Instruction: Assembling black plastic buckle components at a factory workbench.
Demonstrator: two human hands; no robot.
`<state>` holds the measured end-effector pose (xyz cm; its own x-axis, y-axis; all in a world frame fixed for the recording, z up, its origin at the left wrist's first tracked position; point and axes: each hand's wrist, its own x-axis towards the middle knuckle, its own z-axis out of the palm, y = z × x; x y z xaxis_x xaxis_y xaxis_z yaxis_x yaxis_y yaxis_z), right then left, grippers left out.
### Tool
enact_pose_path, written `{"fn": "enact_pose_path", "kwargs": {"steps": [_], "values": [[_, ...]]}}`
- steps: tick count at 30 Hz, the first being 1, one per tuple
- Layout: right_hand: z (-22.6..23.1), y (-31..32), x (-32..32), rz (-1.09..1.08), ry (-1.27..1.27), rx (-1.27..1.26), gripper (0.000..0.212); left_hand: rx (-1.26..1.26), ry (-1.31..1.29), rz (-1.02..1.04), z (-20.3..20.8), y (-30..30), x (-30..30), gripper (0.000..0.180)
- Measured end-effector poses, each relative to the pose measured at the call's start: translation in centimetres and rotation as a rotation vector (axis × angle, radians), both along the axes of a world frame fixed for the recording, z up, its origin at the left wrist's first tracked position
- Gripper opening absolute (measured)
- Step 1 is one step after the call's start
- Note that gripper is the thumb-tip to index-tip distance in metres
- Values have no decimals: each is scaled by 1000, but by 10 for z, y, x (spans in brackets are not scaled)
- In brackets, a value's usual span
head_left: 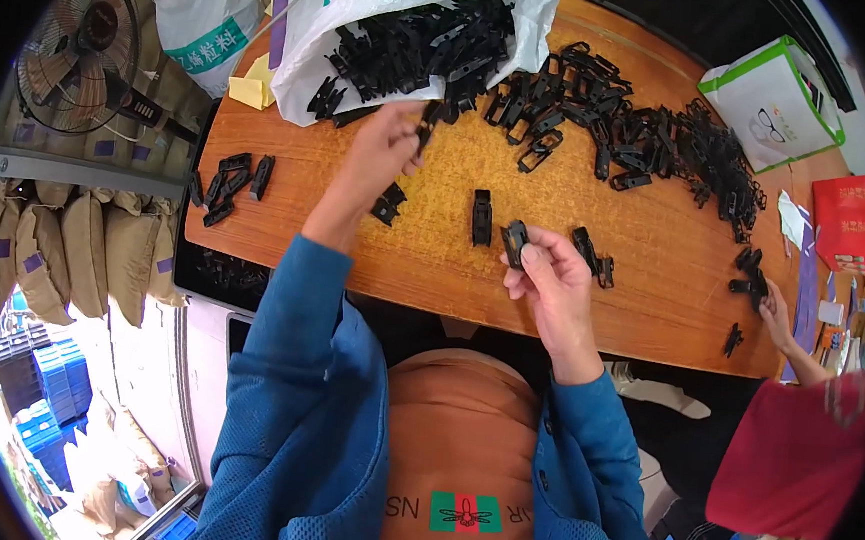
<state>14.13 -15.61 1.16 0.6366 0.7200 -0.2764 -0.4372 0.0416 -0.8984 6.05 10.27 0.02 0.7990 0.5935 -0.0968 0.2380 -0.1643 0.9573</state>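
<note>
My right hand (549,278) grips a small oblong black plastic part (515,244) between thumb and fingers, just above the near edge of the wooden table. Reaching forward to the mouth of a white sack, my left hand (386,146) pinches another black plastic part (425,129). The sack (301,70) lies on its side, heaped with similar black parts (418,48). Between my hands a single black part (482,217) lies on the tabletop. One more black piece (389,204) lies beside my left wrist, and a couple (592,256) lie right of my right hand.
Black frame-like parts (604,111) spread across the table's far right. Several more (228,185) lie at the left. A co-worker's hand (774,316) touches black parts at the right edge. A white-and-green bag (775,108) and red booklets (850,224) stand beyond; a fan (83,35) is at left.
</note>
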Motion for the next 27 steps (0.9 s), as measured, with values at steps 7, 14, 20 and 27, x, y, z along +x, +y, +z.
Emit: {"fn": "enact_pose_path", "kwargs": {"steps": [7,14,20,27], "values": [[15,16,-8,123,368,223,22,-524,-407,-161,11,-81,-36,49],[26,6,-16,132,370,194,16,-120,-422,-257,11,-107,-42,61],[26,-7,-10,177,209,86,14,138,-359,-242,13,-125,-45,50],[13,-36,-11,182,-298,-152,11,9,-76,-324,28,-145,-45,35]]}}
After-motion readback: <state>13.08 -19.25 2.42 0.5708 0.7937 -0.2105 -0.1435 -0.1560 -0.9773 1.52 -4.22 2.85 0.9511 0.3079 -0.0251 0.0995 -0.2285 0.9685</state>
